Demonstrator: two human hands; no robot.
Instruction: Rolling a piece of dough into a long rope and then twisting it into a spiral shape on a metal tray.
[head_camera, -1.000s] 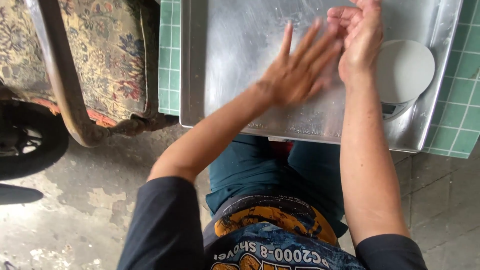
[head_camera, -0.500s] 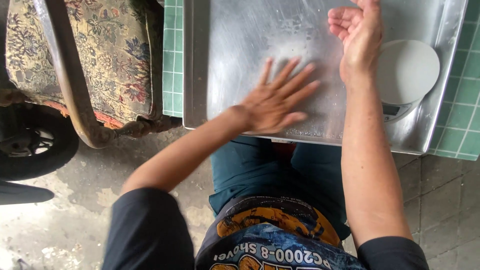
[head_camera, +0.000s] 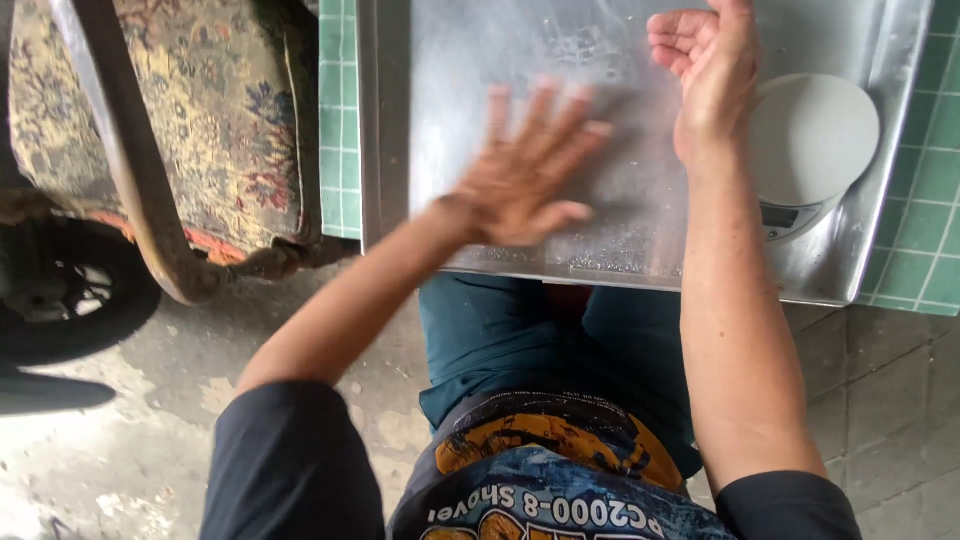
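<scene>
Metal tray (head_camera: 600, 40), left hand (head_camera: 525, 175) flat on it, right hand (head_camera: 705, 75) cupped, empty

From my remote seat I find only one screen: a small rectangular display (head_camera: 779, 216) on the front of the round grey kitchen scale (head_camera: 812, 150), which stands at the right side of the metal tabletop (head_camera: 600, 60). The display is a narrow dark-grey strip set in the scale's pale body, just below its round weighing plate and just right of my right forearm. I see no packages, labels or signs anywhere else in view.
</scene>
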